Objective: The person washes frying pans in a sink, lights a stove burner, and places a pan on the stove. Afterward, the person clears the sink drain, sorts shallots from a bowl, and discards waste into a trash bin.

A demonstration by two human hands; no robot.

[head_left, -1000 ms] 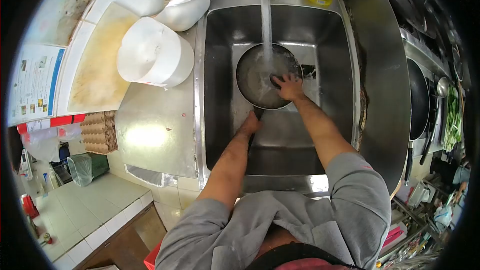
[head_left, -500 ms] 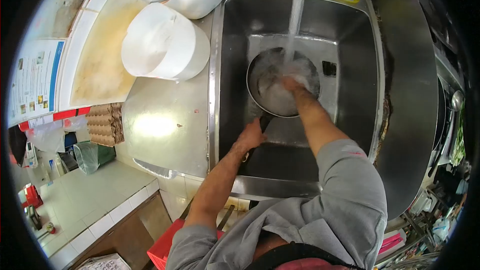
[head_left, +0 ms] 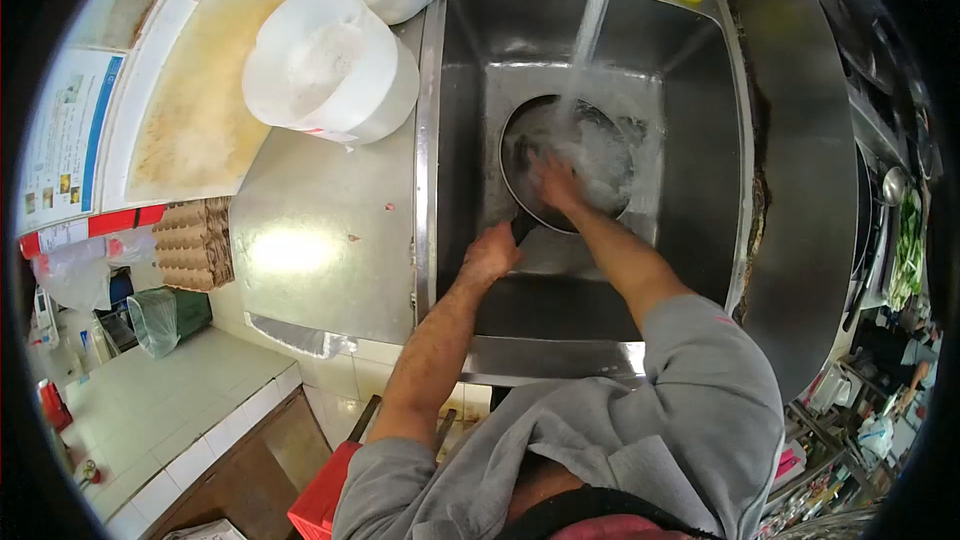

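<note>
My left hand (head_left: 492, 252) wraps the handle (head_left: 524, 224); I should brace the pan (head_left: 535, 120) firmly while my right hand (head_left: 553, 180), fingers spread, works inside, beside the falling water (head_left: 592, 25).

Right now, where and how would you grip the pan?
By the handle, probably from the wearer's side: it's narrow and juts from the pan toward the body, clear of the stream. The left hand holds it there; the right hand is inside the pan.
</note>
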